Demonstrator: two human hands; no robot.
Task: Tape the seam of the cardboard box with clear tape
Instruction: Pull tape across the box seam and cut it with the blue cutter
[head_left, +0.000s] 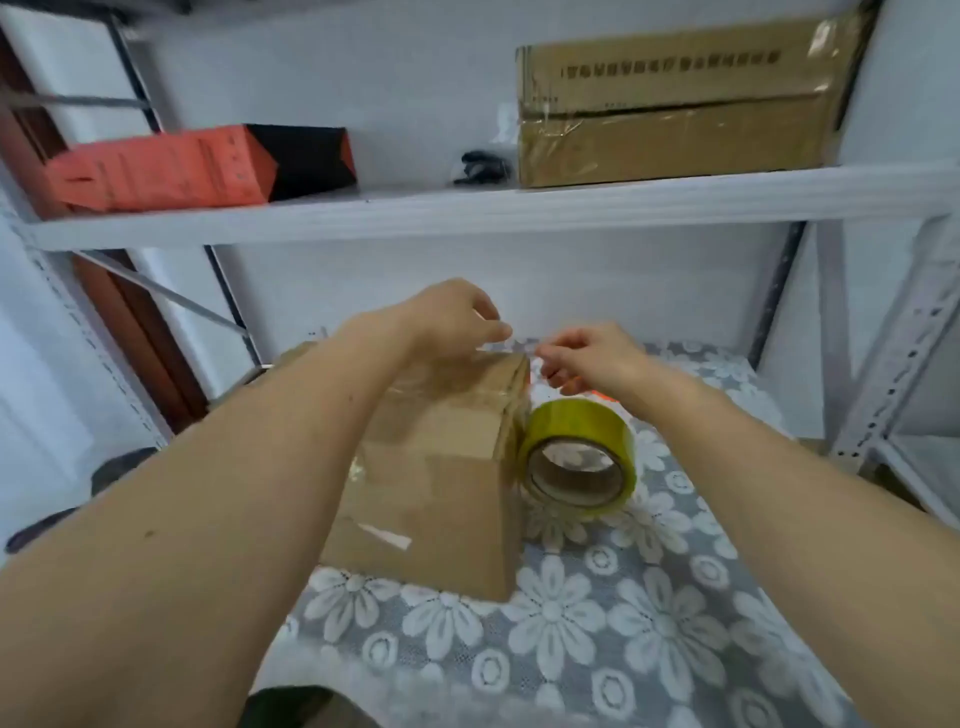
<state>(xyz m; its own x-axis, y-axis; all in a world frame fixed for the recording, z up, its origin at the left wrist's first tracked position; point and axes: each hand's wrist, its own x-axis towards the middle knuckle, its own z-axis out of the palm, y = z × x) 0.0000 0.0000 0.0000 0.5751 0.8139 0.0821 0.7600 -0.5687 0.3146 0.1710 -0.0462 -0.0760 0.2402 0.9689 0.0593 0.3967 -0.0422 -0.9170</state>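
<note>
Box (441, 467) — hands (457, 322) at far edge

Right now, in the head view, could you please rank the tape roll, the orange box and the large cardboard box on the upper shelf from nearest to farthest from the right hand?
From the right hand:
1. Tape roll, just below it, beside the small box.
2. Large cardboard box, upper shelf, right side.
3. Orange box, upper shelf, far left.

Storeroom (metal shelving (519, 208), boxes (675, 114))
</note>
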